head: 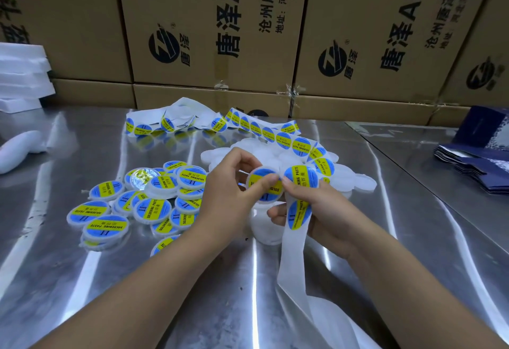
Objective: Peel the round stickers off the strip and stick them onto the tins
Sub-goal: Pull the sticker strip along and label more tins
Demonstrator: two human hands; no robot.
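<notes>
My left hand (231, 183) holds a round white tin (265, 186) with a blue-and-yellow sticker on its lid, its thumb pressing on the label. Just right of it, my right hand (311, 211) grips the white backing strip (292, 255), which carries more round stickers (300, 176) and trails down toward me. The strip also runs back in loops across the table (248, 125). A heap of labelled tins (143, 202) lies to the left. Plain white tins (349, 180) lie behind my hands.
The work surface is a shiny metal table (192, 279). Cardboard boxes (214, 31) wall off the back. White foam pieces (22, 78) sit far left and dark blue flat cartons (476, 161) are stacked at the right.
</notes>
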